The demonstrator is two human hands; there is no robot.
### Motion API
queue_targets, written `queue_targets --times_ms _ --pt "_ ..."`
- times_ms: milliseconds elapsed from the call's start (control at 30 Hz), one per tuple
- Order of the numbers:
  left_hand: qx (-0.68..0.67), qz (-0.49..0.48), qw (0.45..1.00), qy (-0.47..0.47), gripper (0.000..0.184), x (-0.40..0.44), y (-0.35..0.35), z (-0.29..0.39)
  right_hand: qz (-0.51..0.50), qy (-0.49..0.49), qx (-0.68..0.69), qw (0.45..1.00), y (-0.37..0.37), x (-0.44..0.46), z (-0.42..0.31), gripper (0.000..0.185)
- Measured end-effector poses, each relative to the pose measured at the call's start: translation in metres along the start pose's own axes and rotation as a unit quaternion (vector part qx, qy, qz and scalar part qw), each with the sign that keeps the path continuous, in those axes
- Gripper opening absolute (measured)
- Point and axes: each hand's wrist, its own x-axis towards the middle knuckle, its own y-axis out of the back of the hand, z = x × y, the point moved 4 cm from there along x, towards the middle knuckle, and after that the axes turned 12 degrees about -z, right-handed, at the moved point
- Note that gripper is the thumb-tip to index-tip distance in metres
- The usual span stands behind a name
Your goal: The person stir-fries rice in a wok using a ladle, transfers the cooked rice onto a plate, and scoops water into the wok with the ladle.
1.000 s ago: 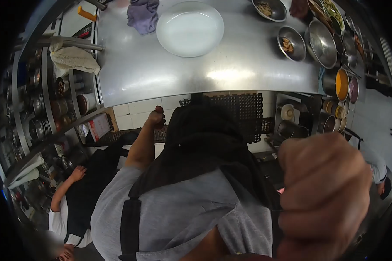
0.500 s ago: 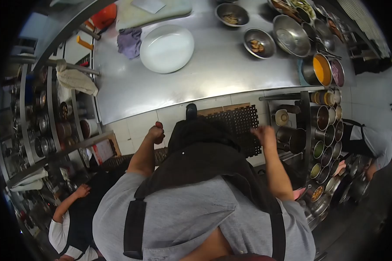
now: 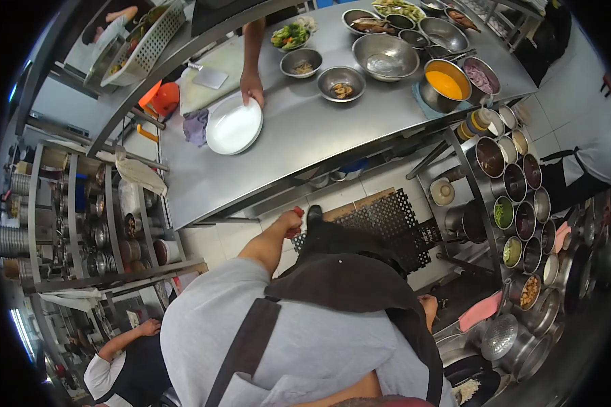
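Observation:
My left hand is closed around a small red object in front of the apron, below the counter's edge. What the red object is, I cannot make out. Low at my right side is my right hand, partly behind the dark apron; its fingers are too hidden to read. Nearest to it are a pink cloth and a perforated ladle. On the steel counter ahead, another person's hand touches the rim of a white oval plate.
Several metal bowls stand on the counter, one with browned pieces. An orange-filled pot is near its right end. Sauce containers line the right rack. A black mat lies on the floor. Another person stands at lower left.
My view has turned and shifted, showing more of the floor and the right rack. Another person's hand has come onto the white plate. My right hand has dropped back beside the apron.

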Motion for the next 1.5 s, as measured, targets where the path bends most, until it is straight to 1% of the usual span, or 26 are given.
queue_targets --times_ms 100,200,267,333,400,533,600,633,700,800,867,900,933,1000,1033,1067,1133,1167,1200,1233,1300,1333,1367,1400,1467,1500 --pt "0.112 -0.036 0.993 -0.019 0.01 -0.023 -0.031 0.079 -0.055 -0.03 0.034 0.997 0.005 -0.017 -0.033 0.023" --pt "0.165 -0.074 0.982 -0.06 0.018 0.0 -0.065 0.124 -0.038 -0.003 0.064 0.997 0.004 -0.022 -0.026 0.031" --pt "0.17 -0.08 0.98 -0.068 0.017 0.01 -0.083 0.15 -0.024 -0.031 0.091 0.995 0.001 -0.028 -0.007 0.026" --pt "0.226 -0.107 0.966 -0.068 0.013 0.004 -0.092 0.185 0.092 -0.03 0.091 0.991 0.007 -0.039 0.012 0.016" --pt "0.188 -0.144 0.972 -0.002 0.009 0.015 -0.1 0.204 0.112 -0.051 0.114 0.986 0.009 -0.043 0.028 0.013" --pt "0.183 -0.145 0.972 0.019 0.007 0.043 -0.104 0.257 0.139 -0.086 0.127 0.978 0.013 -0.061 0.058 0.005" --pt "0.204 -0.149 0.967 0.026 0.007 0.076 -0.112 0.278 0.058 -0.18 0.259 0.947 0.023 -0.07 0.058 0.008" --pt "0.226 -0.16 0.961 0.028 0.007 0.085 -0.116 0.293 0.059 -0.189 0.264 0.944 0.026 -0.07 0.061 0.008" --pt "0.29 -0.166 0.943 0.005 0.012 0.081 -0.126 0.337 0.102 -0.24 0.39 0.883 0.025 -0.077 0.077 0.013" --pt "0.335 -0.194 0.921 -0.051 0.02 0.095 -0.152 0.392 0.146 -0.297 0.433 0.838 0.066 -0.103 0.066 0.02" --pt "0.359 -0.204 0.91 -0.043 0.021 0.091 -0.173 0.43 0.176 -0.357 0.365 0.842 0.082 -0.138 0.071 0.018" --pt "0.417 -0.188 0.887 -0.064 0.02 0.091 -0.183 0.447 0.194 -0.402 0.289 0.847 0.087 -0.157 0.076 0.02" --pt "0.473 -0.172 0.86 -0.085 0.019 0.093 -0.194 0.46 0.197 -0.413 0.291 0.84 0.085 -0.174 0.08 0.02" --pt "0.494 -0.173 0.848 -0.082 0.017 0.093 -0.219 0.476 0.472 -0.326 0.251 0.78 0.089 -0.229 0.086 0.027" --pt "0.494 -0.178 0.847 -0.078 0.018 0.07 -0.23 0.489 0.51 -0.339 0.249 0.751 0.065 -0.266 0.117 0.032" --pt "0.497 -0.182 0.845 -0.076 0.019 0.055 -0.242 0.496 0.548 -0.354 0.246 0.717 0.037 -0.301 0.155 0.036" --pt "0.541 -0.19 0.81 -0.121 0.021 0.081 -0.273 0.489 0.411 -0.53 -0.062 0.739 0.027 -0.356 0.156 0.042" --pt "0.595 -0.185 0.759 -0.188 0.021 0.079 -0.289 0.49 0.385 -0.584 0.016 0.715 0.044 -0.364 0.129 0.047" --pt "0.646 -0.188 0.694 -0.257 0.021 0.076 -0.311 0.489 0.39 -0.611 0.001 0.688 0.014 -0.387 0.14 0.048" --pt "0.637 -0.207 0.69 -0.275 0.022 0.074 -0.327 0.486 0.395 -0.617 -0.013 0.681 -0.018 -0.407 0.151 0.053" --pt "0.625 -0.238 0.684 -0.291 0.027 0.109 -0.356 0.472 0.331 -0.651 0.12 0.673 -0.007 -0.407 0.117 0.054" --pt "0.638 -0.25 0.645 -0.338 0.026 0.086 -0.368 0.476 0.33 -0.647 0.183 0.663 -0.012 -0.407 0.112 0.056" --pt "0.642 -0.225 0.628 -0.378 0.024 0.09 -0.376 0.471 0.358 -0.636 0.124 0.672 -0.03 -0.41 0.115 0.049" --pt "0.635 -0.246 0.625 -0.382 0.022 0.044 -0.379 0.468 0.4 -0.586 0.138 0.691 -0.005 -0.406 0.1 0.053" --pt "0.576 -0.299 0.718 -0.251 0.02 0.136 -0.391 0.431 0.357 -0.612 0.177 0.683 -0.008 -0.409 0.111 0.061" --pt "0.534 -0.351 0.736 -0.221 0.016 0.12 -0.39 0.417 0.409 -0.601 0.106 0.678 -0.025 -0.414 0.128 0.063"
